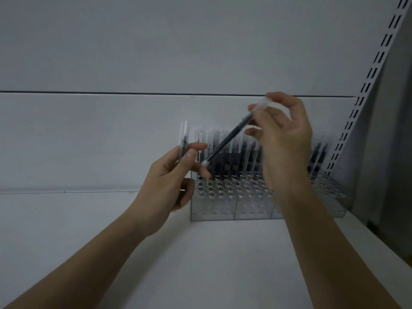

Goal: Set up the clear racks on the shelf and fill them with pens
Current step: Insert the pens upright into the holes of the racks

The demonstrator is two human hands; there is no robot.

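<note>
Clear racks [231, 204], three sections visible side by side, stand on the white shelf [200, 264] at its far right; their far rows hold pens, near holes remain unfilled, so filling looks partway done. The right hand [283, 134] pinches one tilted pen [229, 139]; the left hand [171, 181] grips another pen [183, 143] upright, just left of the racks.

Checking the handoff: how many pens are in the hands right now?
2: an upright pen in the left hand, a tilted pen in the right hand. Others may be hidden.
</note>
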